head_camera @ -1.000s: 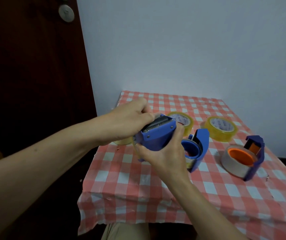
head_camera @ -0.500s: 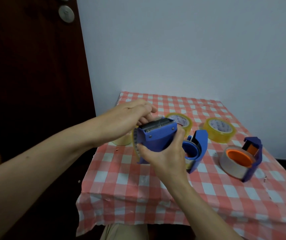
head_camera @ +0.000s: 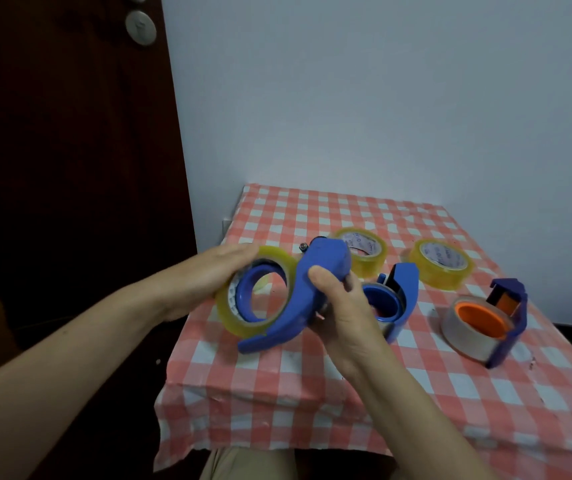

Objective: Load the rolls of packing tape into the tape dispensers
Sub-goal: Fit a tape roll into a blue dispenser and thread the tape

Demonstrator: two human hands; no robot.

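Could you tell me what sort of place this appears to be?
Probably a room in a home: a small table with a checked tablecloth stands in a corner, between a plain pale wall and a dark wooden door.

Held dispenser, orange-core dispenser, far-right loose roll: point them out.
held dispenser [head_camera: 315, 271], head view, on its blue body above the thumb
orange-core dispenser [head_camera: 511, 332], head view, on its blue frame at the right side
far-right loose roll [head_camera: 445, 271], head view, on its yellow outer wall

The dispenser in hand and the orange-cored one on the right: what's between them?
In the head view, another blue dispenser stands between the held dispenser and the orange-cored dispenser.
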